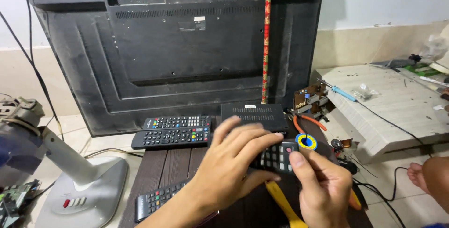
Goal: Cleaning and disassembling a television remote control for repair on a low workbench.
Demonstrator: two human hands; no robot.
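Dark wooden slatted surface is sitting on a pale tiled floor, with a large black flat television back panel leaning against the wall. Four black remotes are showing: two side by side, one at the near edge, and one black button remote being pinched between both hands. Left hand is covering most of it, with its grip spread over the top; right hand is thumbing the end. Black vented box is sitting behind them. Yellow-handled tool is partly hidden.

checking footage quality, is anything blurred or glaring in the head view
Head view: left hand is motion-blurred over the remote control, right hand sharper; television back panel is evenly lit with no glare; the fan base at the left edge looks slightly stretched.
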